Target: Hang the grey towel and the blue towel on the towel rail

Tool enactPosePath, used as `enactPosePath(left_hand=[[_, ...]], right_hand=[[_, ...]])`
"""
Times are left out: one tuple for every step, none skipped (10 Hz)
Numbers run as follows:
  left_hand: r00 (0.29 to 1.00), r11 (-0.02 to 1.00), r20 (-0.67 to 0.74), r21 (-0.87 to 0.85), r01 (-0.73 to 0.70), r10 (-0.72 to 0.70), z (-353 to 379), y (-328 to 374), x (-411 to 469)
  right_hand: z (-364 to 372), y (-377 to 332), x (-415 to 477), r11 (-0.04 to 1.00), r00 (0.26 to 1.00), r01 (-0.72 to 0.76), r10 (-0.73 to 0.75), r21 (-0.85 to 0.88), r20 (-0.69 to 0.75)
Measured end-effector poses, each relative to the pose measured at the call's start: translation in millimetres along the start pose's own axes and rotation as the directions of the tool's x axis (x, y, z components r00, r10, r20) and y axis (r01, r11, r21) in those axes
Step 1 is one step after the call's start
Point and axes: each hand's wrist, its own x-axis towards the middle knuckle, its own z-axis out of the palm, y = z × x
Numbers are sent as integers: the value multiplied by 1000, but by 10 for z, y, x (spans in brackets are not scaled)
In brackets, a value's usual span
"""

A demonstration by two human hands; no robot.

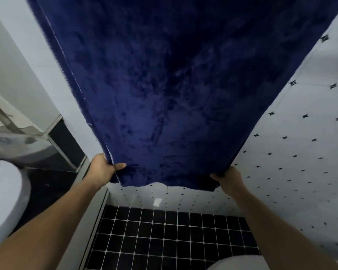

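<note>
The blue towel (174, 84) is a dark, plush sheet that fills the upper and middle part of the head view, hanging down from above the frame. My left hand (103, 168) pinches its lower left corner, thumb on the front of the cloth. My right hand (229, 179) grips the lower right corner from behind, its fingers partly hidden by the fabric. The bottom edge is stretched between both hands. The towel rail and the grey towel are not in view.
A white toilet (4, 197) stands at the left, with a glass-edged ledge (53, 131) behind it. White wall tiles with small dark diamonds (293, 162) cover the right and far wall. Black square floor tiles (164, 236) lie below. A white rounded object (238, 264) shows at the bottom edge.
</note>
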Motion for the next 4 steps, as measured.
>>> enactPosePath(left_hand=[[999, 999, 1, 35, 41, -41, -15, -80, 6], [998, 995, 25, 89, 54, -56, -130, -205, -64], [998, 994, -8, 95, 59, -59, -337, -267, -158], [999, 998, -4, 48, 44, -44, -549, -177, -315]], right_hand=[[-10, -5, -31, 998, 999, -21, 19, 63, 29], [-71, -27, -201, 997, 999, 6, -10, 82, 53], [-213, -108, -421, 995, 1000, -2, 1, 103, 4], [-328, -277, -731, 980, 993, -3, 26, 197, -117]])
